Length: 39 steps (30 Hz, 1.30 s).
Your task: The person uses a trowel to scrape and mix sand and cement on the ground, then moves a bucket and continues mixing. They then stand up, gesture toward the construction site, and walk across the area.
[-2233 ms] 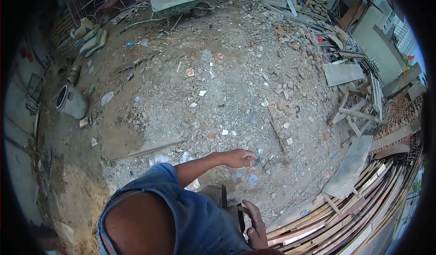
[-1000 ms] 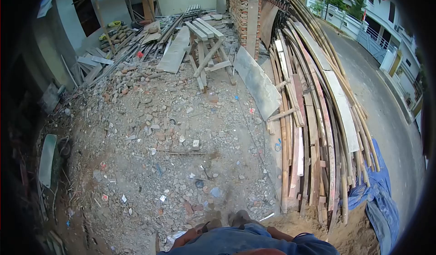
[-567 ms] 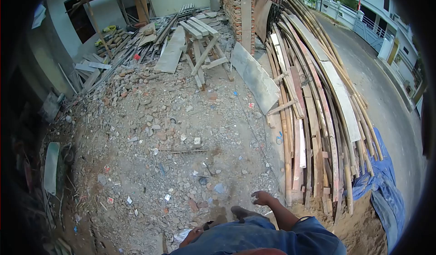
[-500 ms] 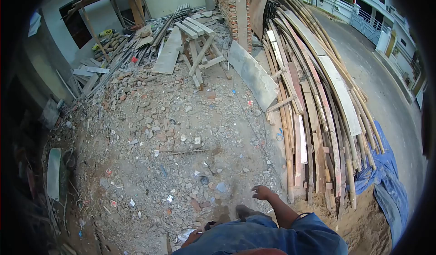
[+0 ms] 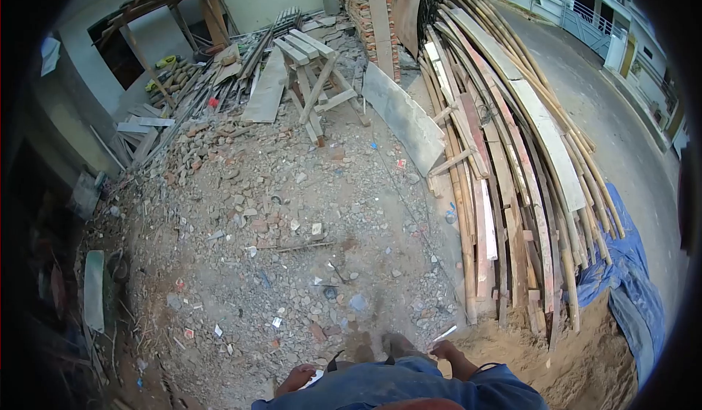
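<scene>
My left hand [image 5: 297, 380] hangs low beside my body at the bottom of the view. Its fingers look loose and nothing shows in them. A white scrap [image 5: 313, 379] appears just right of it, seemingly on the ground. My right hand [image 5: 446, 351] hangs on the other side, its fingers slightly apart, with no held thing visible. Past its fingertips a thin white strip [image 5: 444, 332] appears to lie on the ground; contact cannot be told. Between the hands are my blue shirt [image 5: 365, 386] and the tip of a shoe [image 5: 395, 343].
Rubble [image 5: 292, 264] covers the ground ahead. Long planks and bamboo poles [image 5: 504, 169] lie on the right, beside sand [image 5: 578, 351] and a blue tarp [image 5: 636, 293]. A wooden trestle [image 5: 318, 81] and a leaning grey panel [image 5: 402, 118] stand farther off, near a brick pillar [image 5: 358, 15].
My right hand has swung back toward my body, uncovering the white strip. My left hand has moved left and shows more fully. The view has shifted slightly.
</scene>
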Each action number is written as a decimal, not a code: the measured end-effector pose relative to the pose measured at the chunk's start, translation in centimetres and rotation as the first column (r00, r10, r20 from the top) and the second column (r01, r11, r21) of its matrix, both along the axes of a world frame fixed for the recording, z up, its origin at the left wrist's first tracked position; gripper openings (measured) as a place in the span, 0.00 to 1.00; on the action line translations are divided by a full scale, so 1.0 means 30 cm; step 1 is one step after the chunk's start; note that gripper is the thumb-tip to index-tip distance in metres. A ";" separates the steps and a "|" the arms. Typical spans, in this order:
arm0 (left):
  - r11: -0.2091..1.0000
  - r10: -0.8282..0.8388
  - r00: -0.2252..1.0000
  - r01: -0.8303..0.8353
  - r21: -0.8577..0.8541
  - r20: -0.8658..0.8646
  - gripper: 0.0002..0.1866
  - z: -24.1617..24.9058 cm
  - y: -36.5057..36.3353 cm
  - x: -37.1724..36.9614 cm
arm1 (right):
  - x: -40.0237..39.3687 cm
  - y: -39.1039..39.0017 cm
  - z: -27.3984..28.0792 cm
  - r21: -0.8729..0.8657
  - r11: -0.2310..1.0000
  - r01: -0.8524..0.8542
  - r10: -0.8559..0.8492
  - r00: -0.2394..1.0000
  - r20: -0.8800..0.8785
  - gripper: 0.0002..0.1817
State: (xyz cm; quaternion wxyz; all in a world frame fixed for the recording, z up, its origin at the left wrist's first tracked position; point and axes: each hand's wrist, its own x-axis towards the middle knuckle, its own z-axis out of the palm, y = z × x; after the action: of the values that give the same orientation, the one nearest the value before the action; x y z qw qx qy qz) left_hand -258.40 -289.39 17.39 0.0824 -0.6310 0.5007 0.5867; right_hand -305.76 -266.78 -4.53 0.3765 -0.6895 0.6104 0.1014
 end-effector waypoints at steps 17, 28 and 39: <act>0.924 0.017 0.990 0.039 -0.380 0.142 0.31 -0.138 0.161 0.126 | -0.135 -0.426 0.165 0.197 0.855 0.479 -0.511 0.719 0.472 0.14; 0.906 0.304 0.937 -0.227 -0.357 0.173 0.25 -0.506 0.392 0.309 | -0.157 -0.459 0.069 0.038 0.973 0.229 -0.230 0.926 0.300 0.10; 0.879 0.410 0.909 -0.372 -0.297 0.077 0.22 -0.157 0.311 0.194 | -0.206 -0.401 -0.025 -0.213 0.971 -0.107 0.169 0.940 0.298 0.17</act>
State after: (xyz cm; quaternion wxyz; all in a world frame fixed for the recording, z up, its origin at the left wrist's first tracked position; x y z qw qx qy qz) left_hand -252.57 -280.06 12.68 -0.0924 -0.7632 0.4326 0.4710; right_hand -311.93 -278.82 -5.28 0.3916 -0.7713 0.4998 -0.0432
